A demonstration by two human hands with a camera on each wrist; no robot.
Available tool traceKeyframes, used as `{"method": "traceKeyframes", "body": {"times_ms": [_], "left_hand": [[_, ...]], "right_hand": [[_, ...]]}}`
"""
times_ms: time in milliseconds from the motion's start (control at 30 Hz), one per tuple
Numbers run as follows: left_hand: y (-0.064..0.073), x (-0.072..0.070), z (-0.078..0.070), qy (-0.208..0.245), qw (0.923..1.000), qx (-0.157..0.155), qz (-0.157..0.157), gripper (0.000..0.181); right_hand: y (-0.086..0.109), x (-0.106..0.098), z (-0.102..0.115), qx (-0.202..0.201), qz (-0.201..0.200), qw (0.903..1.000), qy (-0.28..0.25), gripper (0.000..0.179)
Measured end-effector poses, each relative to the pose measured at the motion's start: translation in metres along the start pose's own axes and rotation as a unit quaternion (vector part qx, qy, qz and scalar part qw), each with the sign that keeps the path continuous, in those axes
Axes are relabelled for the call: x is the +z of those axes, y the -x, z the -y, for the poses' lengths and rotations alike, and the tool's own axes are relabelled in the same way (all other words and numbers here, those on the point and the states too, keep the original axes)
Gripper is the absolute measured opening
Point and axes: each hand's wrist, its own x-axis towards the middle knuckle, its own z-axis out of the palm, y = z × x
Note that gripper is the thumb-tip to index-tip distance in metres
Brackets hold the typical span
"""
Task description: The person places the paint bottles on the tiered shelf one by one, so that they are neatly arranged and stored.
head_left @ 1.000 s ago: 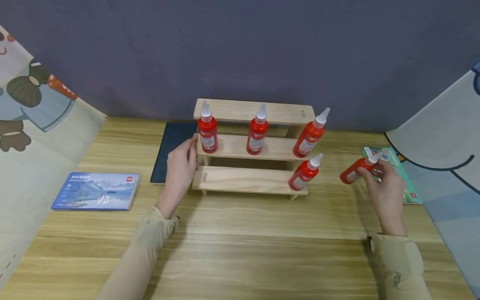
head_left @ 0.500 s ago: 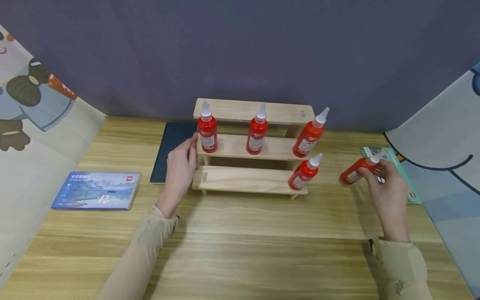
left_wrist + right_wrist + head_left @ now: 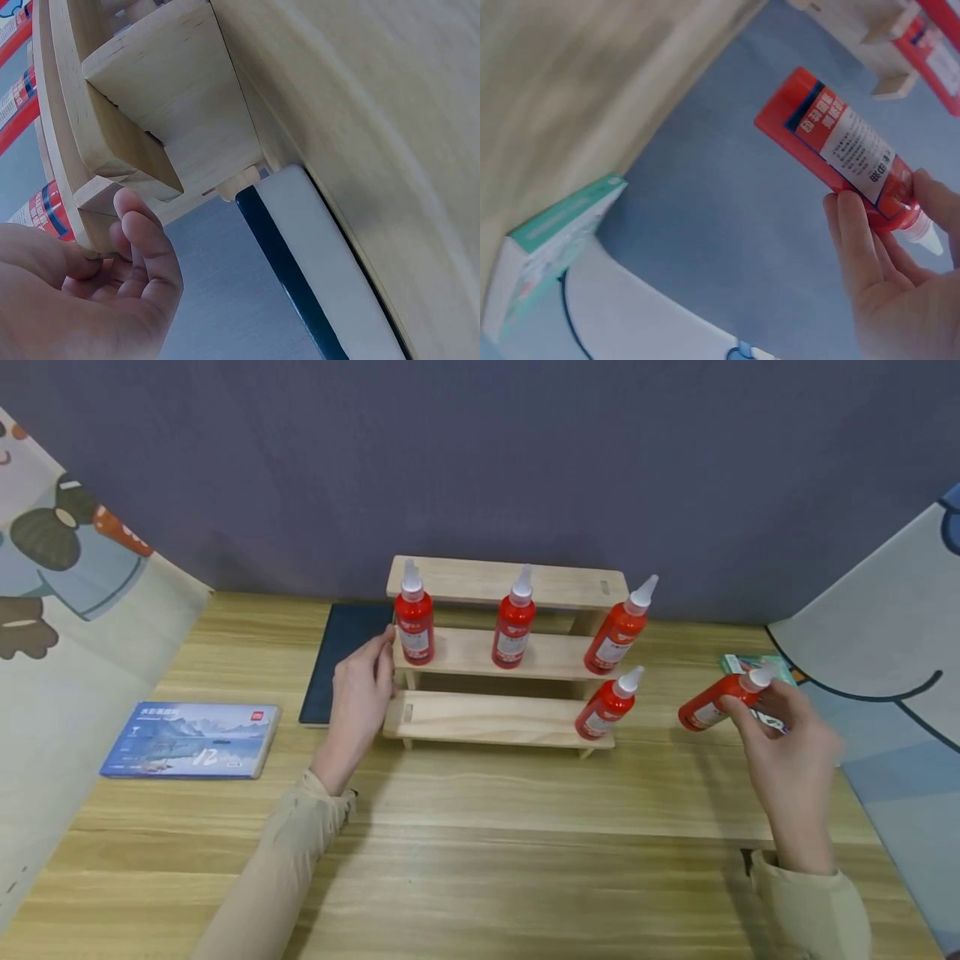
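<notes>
My left hand (image 3: 362, 689) pinches the left end of the middle board of a three-step wooden rack (image 3: 480, 718), thumb and fingers curled round its edge in the left wrist view. In my right hand (image 3: 791, 752) is a red squeeze bottle (image 3: 712, 703) with a white nozzle cap, gripped near its neck. It tilts, base to the left, in the air right of the rack. On the middle step stand a left bottle (image 3: 416, 631), a centre bottle (image 3: 513, 633) and a right bottle (image 3: 617, 639). Another red bottle (image 3: 604, 710) stands at the right end of the lowest step.
A blue paint box (image 3: 193, 742) lies on the wooden table (image 3: 480, 860) at the left. Behind my left hand is a dark flat book (image 3: 337, 652). A green box (image 3: 757, 667) lies partly hidden behind my right hand. A dark panel (image 3: 480, 460) closes the back.
My right hand and wrist have shifted right and nearer to me, while the bottle stays at almost the same spot in view. The left hand and the rack have not moved.
</notes>
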Motion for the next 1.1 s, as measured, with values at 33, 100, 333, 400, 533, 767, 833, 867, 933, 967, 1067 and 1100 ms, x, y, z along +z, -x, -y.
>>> {"method": "traceKeyframes", "body": {"times_ms": [33,100,333,400,533,767,833,867,933,967,1067,1100], "left_hand": [[0.0,0.0,0.0,0.0,1.0,-0.001,0.0,0.036],[0.0,0.0,0.0,-0.001,1.0,-0.003,0.0,0.036],[0.0,0.0,-0.001,-0.001,1.0,-0.004,-0.001,0.036],[0.0,0.0,0.0,-0.002,1.0,-0.003,-0.001,0.036],[-0.001,0.0,0.0,-0.003,1.0,-0.001,-0.002,0.036],[0.0,0.0,-0.001,-0.002,1.0,0.0,-0.001,0.036],[0.0,0.0,-0.001,-0.002,1.0,-0.001,0.001,0.037],[0.0,0.0,-0.001,-0.001,1.0,-0.002,0.002,0.037],[0.0,0.0,-0.001,-0.001,1.0,-0.004,0.003,0.036],[0.0,0.0,-0.001,0.0,1.0,-0.004,0.003,0.036],[0.0,-0.001,-0.001,0.0,1.0,-0.005,0.003,0.036],[0.0,-0.001,-0.001,0.0,1.0,-0.005,0.003,0.036]], "right_hand": [[0.001,-0.001,0.003,0.0,-0.002,1.0,-0.003,0.046],[0.004,-0.004,0.009,-0.005,-0.007,1.0,-0.005,0.047],[0.013,-0.013,0.026,-0.027,-0.017,0.9994,-0.016,0.049],[0.016,-0.015,0.031,-0.032,-0.019,0.9992,-0.017,0.049],[0.022,-0.019,0.041,-0.037,-0.021,0.9989,-0.022,0.049],[0.032,-0.023,0.058,-0.044,-0.018,0.9985,-0.027,0.053],[0.034,-0.024,0.061,-0.048,-0.017,0.9983,-0.027,0.053],[0.035,-0.024,0.062,-0.051,-0.017,0.9982,-0.027,0.053],[0.037,-0.025,0.064,-0.052,-0.017,0.9981,-0.029,0.054],[0.037,-0.025,0.065,-0.054,-0.017,0.9979,-0.031,0.055],[0.04,-0.026,0.069,-0.057,-0.016,0.9974,-0.04,0.055],[0.04,-0.026,0.071,-0.059,-0.016,0.9972,-0.043,0.055]]}}
